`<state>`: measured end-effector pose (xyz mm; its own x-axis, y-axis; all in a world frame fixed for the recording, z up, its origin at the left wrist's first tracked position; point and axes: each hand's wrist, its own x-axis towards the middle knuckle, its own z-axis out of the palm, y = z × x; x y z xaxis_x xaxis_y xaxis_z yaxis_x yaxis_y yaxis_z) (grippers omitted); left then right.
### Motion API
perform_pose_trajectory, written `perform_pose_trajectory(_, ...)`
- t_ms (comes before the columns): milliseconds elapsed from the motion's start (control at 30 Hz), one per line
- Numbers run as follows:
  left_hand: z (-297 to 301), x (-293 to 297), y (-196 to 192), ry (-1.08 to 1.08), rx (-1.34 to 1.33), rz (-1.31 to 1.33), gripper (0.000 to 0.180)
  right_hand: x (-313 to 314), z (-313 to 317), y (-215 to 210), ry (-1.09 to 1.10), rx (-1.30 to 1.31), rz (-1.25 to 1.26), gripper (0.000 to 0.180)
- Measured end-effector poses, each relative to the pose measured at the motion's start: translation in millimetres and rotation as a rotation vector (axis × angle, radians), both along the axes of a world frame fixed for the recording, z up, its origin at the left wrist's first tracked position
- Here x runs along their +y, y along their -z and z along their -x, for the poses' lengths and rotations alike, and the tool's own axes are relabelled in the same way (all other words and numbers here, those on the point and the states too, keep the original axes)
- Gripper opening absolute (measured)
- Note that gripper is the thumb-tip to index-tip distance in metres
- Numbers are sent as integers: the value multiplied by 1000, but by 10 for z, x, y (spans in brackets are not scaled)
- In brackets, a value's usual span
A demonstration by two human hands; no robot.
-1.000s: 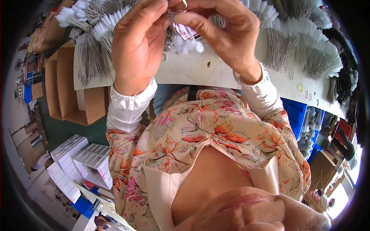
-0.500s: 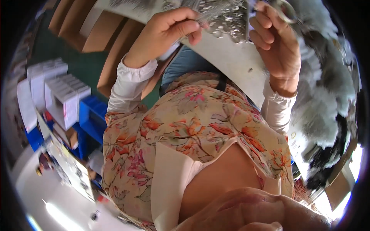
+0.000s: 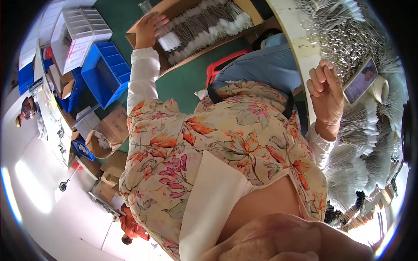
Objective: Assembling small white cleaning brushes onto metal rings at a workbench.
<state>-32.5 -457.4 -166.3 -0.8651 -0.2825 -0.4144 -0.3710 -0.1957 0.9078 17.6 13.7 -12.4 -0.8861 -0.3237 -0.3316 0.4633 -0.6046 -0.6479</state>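
My left hand [image 3: 147,29] reaches out to the far left, over the end of a long cardboard box [image 3: 254,8]. Its fingers are stretched and apart, with nothing seen between them. Rows of thin wire-handled brushes with white tufts [image 3: 217,26] fill the box, and a white bunch [image 3: 169,41] lies closest to that hand. On the right, my right hand [image 3: 325,89] hovers by the worktable [image 3: 302,45], beside a propped phone [image 3: 360,81]. Those fingers are loosely bent, and I see nothing in them. Past the hand lies a heap of small metal rings and wires [image 3: 344,48].
Fanned brush bundles [image 3: 355,174] cover the right side of the table, and a white roll [image 3: 379,90] backs the phone. Left of me are a blue bin [image 3: 104,74], white drawer boxes [image 3: 82,32] and an open carton [image 3: 106,135]. A person in red [image 3: 133,224] is farther off.
My left hand has swung from the table to the box on the left, and the thin wire bundle has left its fingers. My view has turned left; the right hand stays by the table.
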Motion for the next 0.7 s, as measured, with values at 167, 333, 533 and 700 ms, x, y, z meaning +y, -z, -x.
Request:
perform_pose_trajectory(167,-277,-788,1417,-339,-269,22,17,-138,-96,221,36,-131,-138,18)
perform_pose_trajectory(333,-1083,-1287,2413,97,-657,695,22,-172,-85,191,12,-199,-183,20)
perform_pose_trajectory(533,-1491,-1438,2410,290,-261,914,26,-142,-73,164,7,-153,-205,23)
perform_pose_trajectory(700,-836,-858,1913,-438,40,24,36,5,-126,177,50,-135,-203,23)
